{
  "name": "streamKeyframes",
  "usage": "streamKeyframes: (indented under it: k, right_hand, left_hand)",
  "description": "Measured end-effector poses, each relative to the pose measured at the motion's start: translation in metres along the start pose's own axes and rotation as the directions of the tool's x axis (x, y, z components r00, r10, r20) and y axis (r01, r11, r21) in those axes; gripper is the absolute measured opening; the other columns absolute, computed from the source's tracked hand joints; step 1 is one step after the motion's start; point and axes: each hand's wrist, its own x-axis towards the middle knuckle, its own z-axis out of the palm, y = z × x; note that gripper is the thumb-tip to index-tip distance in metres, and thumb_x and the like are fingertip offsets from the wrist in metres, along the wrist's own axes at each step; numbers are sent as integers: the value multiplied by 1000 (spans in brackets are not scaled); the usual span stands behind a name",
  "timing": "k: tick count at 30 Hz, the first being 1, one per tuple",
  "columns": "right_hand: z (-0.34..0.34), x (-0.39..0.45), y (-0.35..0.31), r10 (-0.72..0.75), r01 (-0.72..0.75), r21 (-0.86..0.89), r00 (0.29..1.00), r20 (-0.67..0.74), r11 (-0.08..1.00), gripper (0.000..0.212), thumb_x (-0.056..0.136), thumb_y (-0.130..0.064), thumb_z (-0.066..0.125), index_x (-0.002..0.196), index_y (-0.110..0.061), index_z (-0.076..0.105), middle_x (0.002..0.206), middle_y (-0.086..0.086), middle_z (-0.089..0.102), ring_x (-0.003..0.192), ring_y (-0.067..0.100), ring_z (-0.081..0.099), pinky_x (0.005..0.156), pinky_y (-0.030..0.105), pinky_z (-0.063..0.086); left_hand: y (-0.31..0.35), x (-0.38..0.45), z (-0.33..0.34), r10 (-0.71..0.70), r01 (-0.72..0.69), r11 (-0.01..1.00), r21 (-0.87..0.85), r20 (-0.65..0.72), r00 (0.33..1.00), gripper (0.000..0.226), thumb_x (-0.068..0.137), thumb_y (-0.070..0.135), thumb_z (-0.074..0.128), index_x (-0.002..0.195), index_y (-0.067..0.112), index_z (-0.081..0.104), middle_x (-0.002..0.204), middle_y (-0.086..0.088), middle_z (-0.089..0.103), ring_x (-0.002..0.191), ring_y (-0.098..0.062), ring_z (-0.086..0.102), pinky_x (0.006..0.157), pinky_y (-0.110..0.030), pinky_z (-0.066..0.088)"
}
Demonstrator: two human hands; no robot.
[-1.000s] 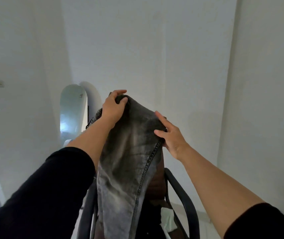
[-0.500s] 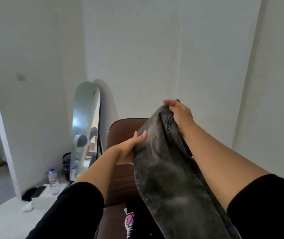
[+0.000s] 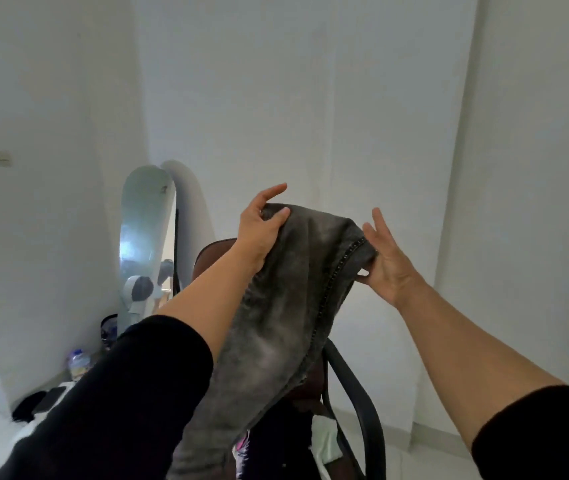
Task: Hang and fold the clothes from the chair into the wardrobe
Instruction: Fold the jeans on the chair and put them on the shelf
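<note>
Both hands up at chest height on the jeans point(image 3: 286, 306). Left hand point(image 3: 259, 230) grips the top left edge, thumb over the cloth, index finger sticking out free. Right hand point(image 3: 385, 261) pinches the top right corner by the seam, other fingers splayed. Jeans hang down between my forearms, over the chair point(image 3: 355, 386) below. More clothes point(image 3: 324, 441) on the seat under the hands. Mirror point(image 3: 144, 237) left of my left hand.

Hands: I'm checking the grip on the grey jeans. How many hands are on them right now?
2. The left hand pinches the raised top edge of the grey jeans; the right hand nips the other corner between thumb and fingers, its other fingers spread.
</note>
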Motion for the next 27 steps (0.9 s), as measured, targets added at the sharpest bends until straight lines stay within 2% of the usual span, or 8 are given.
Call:
streamKeyframes:
  k: [3, 7, 12, 15, 18, 21, 25, 27]
  right_hand:
    - [-2, -7, 3, -20, 21, -35, 999, 44, 999, 83, 81, -36, 68, 140, -58, 13, 135, -7, 53, 119, 26, 53, 84, 44, 44]
    - [10, -12, 2, -59, 70, -99, 993, 106, 993, 90, 85, -18, 66, 141, -57, 7, 137, -9, 44, 123, 30, 49, 97, 53, 41]
    - [23, -14, -10, -142, 143, -5, 985, 96, 990, 57, 87, 8, 54, 127, -33, 54, 123, 7, 60, 104, 24, 61, 79, 33, 56]
    - [24, -16, -17, -152, 144, 104, 986, 73, 984, 51, 88, 7, 47, 123, -28, 60, 117, 3, 65, 103, 21, 64, 82, 29, 56]
    - [26, -24, -14, -30, 75, -141, 956, 293, 987, 59, 90, 1, 52, 129, -43, 51, 129, -6, 59, 112, 15, 60, 94, 28, 51]
    - [31, -30, -12, 30, 95, -350, 942, 334, 932, 48, 90, 7, 51, 122, -28, 60, 125, 3, 61, 108, 13, 61, 98, 26, 49]
    - [43, -22, -22, -164, 186, -336, 982, 93, 923, 33, 89, 8, 52, 100, -17, 70, 97, 0, 68, 88, 12, 62, 84, 19, 53]
    - [49, -17, -21, -184, 185, -313, 982, 34, 932, 29, 89, 5, 53, 99, -16, 70, 94, -2, 68, 84, 10, 62, 81, 19, 54]
  left_hand:
    - [16, 11, 9, 34, -36, 999, 41, 42, 999, 38, 90, 7, 59, 117, 34, 62, 84, -10, 54, 77, -19, 54, 83, -32, 54]
    - [39, 22, 11, 84, -84, 995, 63, 7, 996, 35, 91, 6, 58, 113, 33, 63, 90, -12, 55, 78, -19, 56, 82, -32, 56]
    - [52, 32, -8, 110, -96, 979, 178, -70, 991, 28, 92, 9, 56, 104, 33, 66, 75, 3, 57, 66, -9, 55, 69, -21, 53]
    - [49, 33, -21, 82, -63, 967, 249, -67, 994, 27, 92, 11, 55, 89, 36, 66, 75, 5, 59, 66, -10, 55, 71, -25, 52]
    - [42, 33, -24, 70, -41, 967, 252, -109, 992, 23, 93, 12, 54, 90, 31, 67, 79, 4, 59, 69, -9, 56, 69, -21, 51]
    - [37, 33, -26, 73, -42, 957, 287, -101, 992, 16, 94, 18, 55, 100, 29, 65, 81, 3, 57, 75, -11, 56, 72, -22, 50]
    - [28, 28, -34, -243, 182, 872, 454, 79, 967, 56, 87, 59, 51, 135, 35, 39, 123, -5, 49, 114, -28, 50, 96, -41, 44]
    - [24, 18, -35, -560, 429, 749, 505, 137, 817, 79, 79, 78, 38, 140, 27, 34, 137, -9, 44, 124, -35, 46, 97, -50, 43]
